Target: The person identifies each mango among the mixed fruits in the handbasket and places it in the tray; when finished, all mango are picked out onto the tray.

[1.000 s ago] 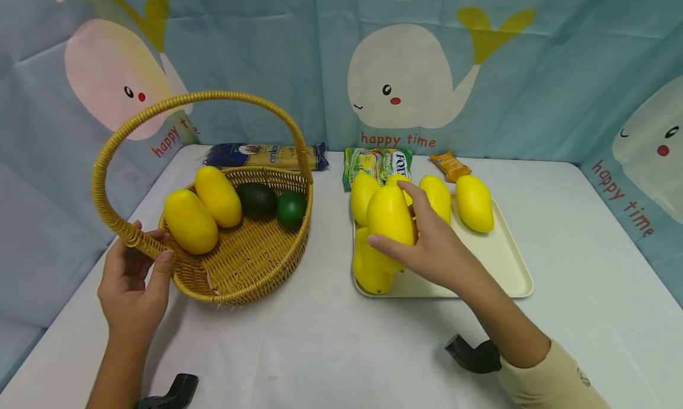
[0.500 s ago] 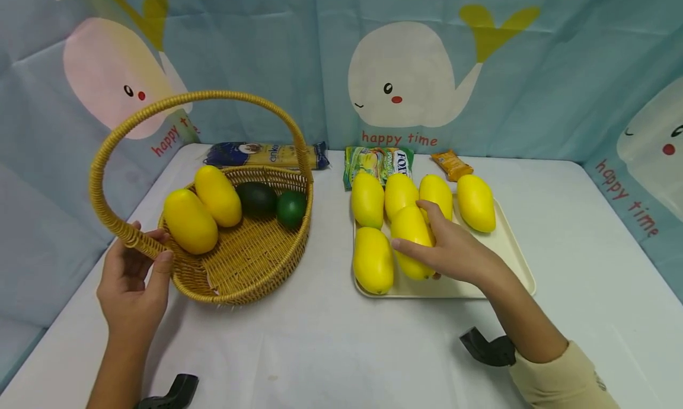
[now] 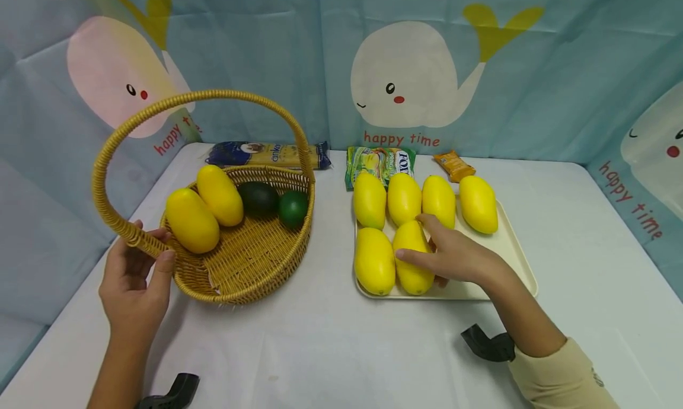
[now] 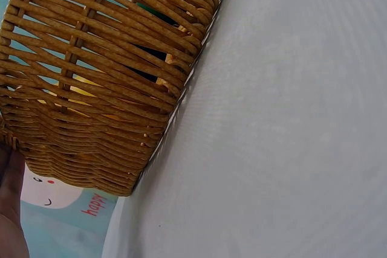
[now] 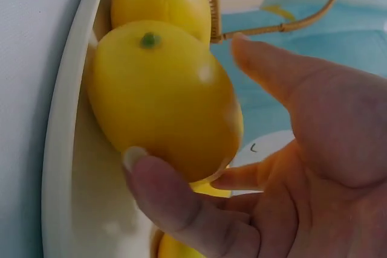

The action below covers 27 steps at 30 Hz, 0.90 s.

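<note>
My left hand holds the wicker basket where its arched handle meets the rim, fingers behind and thumb in front. Inside the basket lie two yellow mangoes, a dark avocado-like fruit and a round green fruit. A cream tray carries several mangoes in two rows. Around the front-row mango my right hand is spread. In the right wrist view the thumb stands apart from this mango, while other fingers are beside or under it.
Behind the basket lies a blue and yellow pasta packet. A green packet and a small orange packet lie behind the tray. A whale-printed curtain closes off the back of the white table.
My right hand has lowered the mango onto the tray's front row, beside another mango, and its grip has loosened. The left hand and basket have stayed in place.
</note>
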Tool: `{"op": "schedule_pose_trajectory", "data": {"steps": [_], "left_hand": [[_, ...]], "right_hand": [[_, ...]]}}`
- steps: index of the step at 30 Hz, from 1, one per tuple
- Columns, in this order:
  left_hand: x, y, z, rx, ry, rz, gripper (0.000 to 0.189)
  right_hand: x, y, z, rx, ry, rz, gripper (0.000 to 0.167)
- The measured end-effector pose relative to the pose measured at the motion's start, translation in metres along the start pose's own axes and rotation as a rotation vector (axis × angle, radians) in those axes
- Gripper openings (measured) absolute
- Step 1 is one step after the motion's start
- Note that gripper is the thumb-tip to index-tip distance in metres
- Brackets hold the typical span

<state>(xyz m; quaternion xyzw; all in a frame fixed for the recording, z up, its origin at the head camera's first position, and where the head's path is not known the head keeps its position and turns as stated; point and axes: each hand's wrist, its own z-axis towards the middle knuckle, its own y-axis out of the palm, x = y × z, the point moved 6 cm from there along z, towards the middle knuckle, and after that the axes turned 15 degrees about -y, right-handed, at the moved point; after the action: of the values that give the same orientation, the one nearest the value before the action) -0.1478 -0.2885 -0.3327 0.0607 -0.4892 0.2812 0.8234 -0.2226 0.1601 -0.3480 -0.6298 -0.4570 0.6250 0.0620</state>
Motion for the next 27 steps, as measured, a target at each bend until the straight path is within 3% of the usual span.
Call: {"op": "schedule_pose_trajectory", "data": {"steps": [9, 17, 27], "left_hand": [[-0.010, -0.002, 0.000, -0.003, -0.003, 0.007, 0.055], [-0.010, -0.002, 0.001, 0.000, -0.007, 0.021, 0.056], [-0.010, -0.002, 0.001, -0.003, -0.012, 0.013, 0.056]], "right_hand": [[0.000, -0.003, -0.003, -0.066, -0.002, -0.044, 0.093], [0.000, -0.003, -0.005, -0.092, -0.030, 0.046, 0.082], [0.002, -0.006, -0.006, -0.120, -0.039, -0.006, 0.085]]}}
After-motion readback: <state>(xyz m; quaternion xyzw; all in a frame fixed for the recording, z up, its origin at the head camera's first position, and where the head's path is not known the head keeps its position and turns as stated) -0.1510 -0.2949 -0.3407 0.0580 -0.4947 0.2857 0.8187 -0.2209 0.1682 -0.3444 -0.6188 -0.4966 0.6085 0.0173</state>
